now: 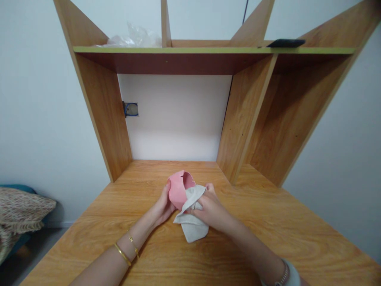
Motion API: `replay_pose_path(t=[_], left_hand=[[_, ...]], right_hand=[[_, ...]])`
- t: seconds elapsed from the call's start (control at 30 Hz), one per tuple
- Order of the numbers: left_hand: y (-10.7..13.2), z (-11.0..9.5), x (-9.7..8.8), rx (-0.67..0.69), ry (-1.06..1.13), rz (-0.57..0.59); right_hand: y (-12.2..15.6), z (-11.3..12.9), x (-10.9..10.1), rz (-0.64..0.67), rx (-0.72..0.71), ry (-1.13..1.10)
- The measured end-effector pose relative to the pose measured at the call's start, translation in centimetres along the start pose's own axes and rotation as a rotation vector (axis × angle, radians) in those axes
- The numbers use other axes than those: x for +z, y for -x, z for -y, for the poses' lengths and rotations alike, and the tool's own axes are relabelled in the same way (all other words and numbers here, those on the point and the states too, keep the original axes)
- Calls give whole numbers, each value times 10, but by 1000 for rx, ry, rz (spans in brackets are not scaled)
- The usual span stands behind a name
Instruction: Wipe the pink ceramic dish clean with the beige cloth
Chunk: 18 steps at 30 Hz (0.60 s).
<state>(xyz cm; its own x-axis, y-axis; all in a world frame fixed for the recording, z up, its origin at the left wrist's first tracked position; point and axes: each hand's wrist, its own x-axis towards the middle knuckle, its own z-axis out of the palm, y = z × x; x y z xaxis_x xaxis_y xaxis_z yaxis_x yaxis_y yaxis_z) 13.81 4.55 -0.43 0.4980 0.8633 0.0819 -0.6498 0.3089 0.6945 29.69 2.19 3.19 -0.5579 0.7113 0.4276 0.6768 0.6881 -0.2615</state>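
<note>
A pink, hollow, cup-like container with an uneven rim is tilted above the desk, its opening turned up and to the right. My left hand grips it from the left side, fingers partly hidden behind and below it. In my right hand is a pale grey cloth, bunched between the fingers, with a corner hanging down. The upper part of the cloth touches the container beside its opening. Whether any of it reaches inside, I cannot tell.
Under my hands lies the wooden desk top. A shelf unit stands at the back, bearing a clear plastic bag and a flat black object. An uncovered wall socket box shows behind. A woven fringed cover is at left.
</note>
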Motion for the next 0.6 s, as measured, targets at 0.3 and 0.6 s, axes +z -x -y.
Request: replay_pose_path(t=[0.3,0.6], left_hand=[[4,-12,0,-182,12,71],[-3,-16,-15,-59,-289,-120]], right_hand=[[2,-13,2,-10,-175,198],[3,-15,-8,95,-119,307]])
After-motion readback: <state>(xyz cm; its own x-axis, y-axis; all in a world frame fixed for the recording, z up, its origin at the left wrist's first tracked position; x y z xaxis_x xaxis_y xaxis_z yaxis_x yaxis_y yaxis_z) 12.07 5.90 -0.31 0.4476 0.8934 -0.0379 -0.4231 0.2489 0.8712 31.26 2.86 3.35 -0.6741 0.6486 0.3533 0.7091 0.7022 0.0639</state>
